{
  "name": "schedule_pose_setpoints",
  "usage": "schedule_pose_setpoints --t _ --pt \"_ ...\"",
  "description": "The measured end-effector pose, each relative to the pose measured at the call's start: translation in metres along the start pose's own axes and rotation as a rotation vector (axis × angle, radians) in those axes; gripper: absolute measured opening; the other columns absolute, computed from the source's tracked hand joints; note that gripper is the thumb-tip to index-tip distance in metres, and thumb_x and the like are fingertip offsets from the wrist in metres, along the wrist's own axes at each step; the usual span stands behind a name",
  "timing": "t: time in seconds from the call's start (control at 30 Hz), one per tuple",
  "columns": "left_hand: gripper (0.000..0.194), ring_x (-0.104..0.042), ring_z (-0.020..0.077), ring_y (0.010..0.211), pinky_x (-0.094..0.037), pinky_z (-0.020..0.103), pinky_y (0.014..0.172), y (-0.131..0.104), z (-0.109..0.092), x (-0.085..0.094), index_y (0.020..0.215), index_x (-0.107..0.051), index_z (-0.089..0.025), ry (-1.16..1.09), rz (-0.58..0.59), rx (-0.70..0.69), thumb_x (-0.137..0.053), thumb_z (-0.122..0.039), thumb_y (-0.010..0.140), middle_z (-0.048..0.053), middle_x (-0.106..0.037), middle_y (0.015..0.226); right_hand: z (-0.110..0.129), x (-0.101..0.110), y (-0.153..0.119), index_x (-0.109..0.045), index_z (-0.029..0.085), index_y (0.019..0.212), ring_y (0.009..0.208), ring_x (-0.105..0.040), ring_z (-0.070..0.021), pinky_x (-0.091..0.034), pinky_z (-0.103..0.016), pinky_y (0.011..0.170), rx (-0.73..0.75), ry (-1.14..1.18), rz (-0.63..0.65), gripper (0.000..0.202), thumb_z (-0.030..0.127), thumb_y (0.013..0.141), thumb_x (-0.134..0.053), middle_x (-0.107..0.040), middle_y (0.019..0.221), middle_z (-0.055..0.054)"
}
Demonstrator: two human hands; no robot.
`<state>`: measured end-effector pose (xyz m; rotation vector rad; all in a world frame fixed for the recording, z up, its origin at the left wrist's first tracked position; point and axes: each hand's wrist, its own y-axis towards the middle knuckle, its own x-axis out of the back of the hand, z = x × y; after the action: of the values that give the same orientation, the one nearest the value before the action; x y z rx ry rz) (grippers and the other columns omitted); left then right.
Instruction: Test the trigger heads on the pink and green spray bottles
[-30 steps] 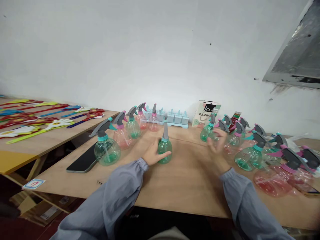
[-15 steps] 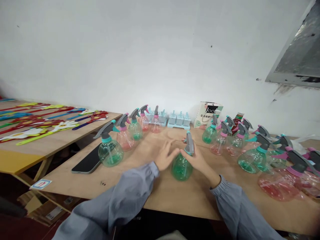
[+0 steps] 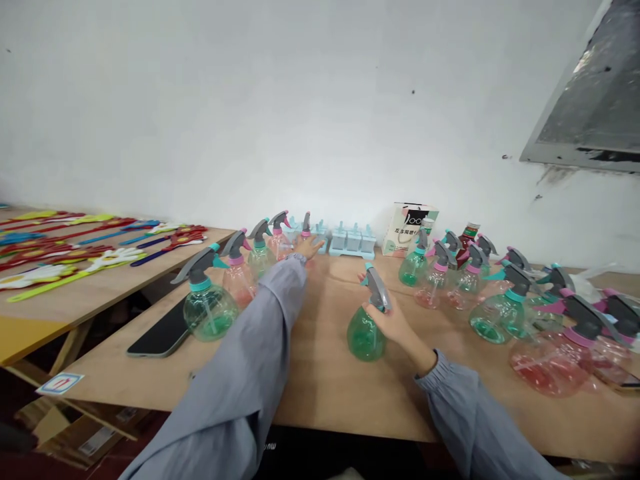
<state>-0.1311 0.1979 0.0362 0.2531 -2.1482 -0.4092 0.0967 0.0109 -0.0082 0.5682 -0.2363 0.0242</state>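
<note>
My right hand is wrapped round the neck of a green spray bottle, which stands slightly tilted on the table. Its grey and teal trigger head pokes out above the fingers. Farther back, my left hand stretches out with the fingers extended and holds nothing I can see. It is in front of a pink spray bottle and hides most of that bottle's body; whether it touches the bottle I cannot tell. To the left stand a large green spray bottle and a pink one, partly behind my sleeve.
Several green and pink spray bottles crowd the right side. Pale blue popsicle molds and a printed box stand by the wall. A phone lies at the left. Colourful hand-shaped toys cover the neighbouring table.
My left hand has left the green spray bottle and moved forward and left to the pink bottle at the back. My right hand keeps its hold, and the green bottle now leans a little.
</note>
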Motion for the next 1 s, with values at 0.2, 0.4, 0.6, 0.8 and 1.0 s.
schedule_pose_setpoints --t 0.2,0.4,0.6,0.8,1.0 --pt "0.046 -0.050 0.0375 0.123 -0.037 0.052 0.107 -0.064 0.001 -0.004 0.128 -0.060 -0.021 0.124 0.027 -0.089 -0.068 -0.038 0.086 0.019 -0.046 0.136 0.011 0.010 0.007 -0.069 0.030 0.117 0.116 -0.066 -0.0266 -0.045 -0.047 0.108 -0.048 0.147 -0.062 0.044 0.034 0.073 -0.066 -0.074 0.116 -0.003" --pt "0.042 -0.052 0.0362 0.119 -0.044 0.054 0.103 -0.162 0.010 0.004 0.129 -0.062 -0.026 0.143 -0.055 -0.431 -0.061 -0.045 0.091 0.017 -0.049 0.130 0.032 0.015 0.011 -0.073 0.030 0.103 0.113 -0.067 -0.0259 -0.048 -0.044 0.104 -0.088 0.268 -0.098 0.029 0.045 0.078 -0.068 -0.077 0.104 -0.003" --pt "0.051 -0.047 0.0376 0.133 -0.043 0.054 0.111 -0.184 0.019 -0.007 0.139 -0.056 -0.025 0.018 -0.095 -0.492 -0.060 -0.044 0.092 0.018 -0.037 0.146 0.035 0.015 0.014 -0.071 0.029 0.099 0.116 -0.065 -0.0253 -0.051 -0.041 0.098 -0.077 0.300 -0.104 0.033 0.052 0.075 -0.073 -0.075 0.110 -0.002" --pt "0.053 -0.049 0.0369 0.133 -0.044 0.055 0.111 -0.178 0.019 -0.011 0.141 -0.054 -0.026 -0.002 -0.054 -0.500 -0.059 -0.045 0.093 0.017 -0.039 0.147 0.032 0.017 0.021 -0.064 0.024 0.076 0.073 -0.068 -0.0204 -0.048 -0.029 0.061 -0.186 0.299 -0.186 0.046 0.067 0.067 -0.075 -0.070 0.070 -0.001" --pt "0.052 -0.051 0.0368 0.131 -0.043 0.056 0.111 -0.180 0.019 -0.011 0.141 -0.056 -0.026 -0.019 -0.064 -0.493 -0.059 -0.045 0.092 0.018 -0.042 0.144 0.037 0.023 0.024 -0.070 0.024 0.084 0.079 -0.067 -0.0192 -0.049 -0.030 0.068 -0.207 0.232 0.043 0.039 0.060 0.072 -0.075 -0.074 0.084 -0.003"
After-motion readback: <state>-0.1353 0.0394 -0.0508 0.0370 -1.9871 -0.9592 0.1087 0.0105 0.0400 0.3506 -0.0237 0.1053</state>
